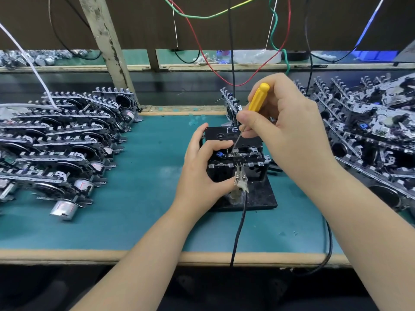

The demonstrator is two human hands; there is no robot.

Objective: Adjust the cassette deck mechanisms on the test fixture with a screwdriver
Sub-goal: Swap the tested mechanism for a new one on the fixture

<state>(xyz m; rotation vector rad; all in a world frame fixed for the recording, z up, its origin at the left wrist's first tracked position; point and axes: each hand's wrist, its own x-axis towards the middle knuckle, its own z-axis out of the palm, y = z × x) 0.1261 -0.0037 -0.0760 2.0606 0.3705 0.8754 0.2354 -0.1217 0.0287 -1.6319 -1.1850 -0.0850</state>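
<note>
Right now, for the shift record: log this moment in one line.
step: adjusting | right hand: holds screwdriver, tip down on mechanism | left hand: steadies test fixture

A teal-covered surface (146, 221) with a pale wooden edge is lying under the fingers. Beyond them, a worn pale post (105, 50) is leaning against a dark brown wall (134, 19), and red, green and black wires (202, 48) are hanging over a rear shelf (134, 58).
</note>
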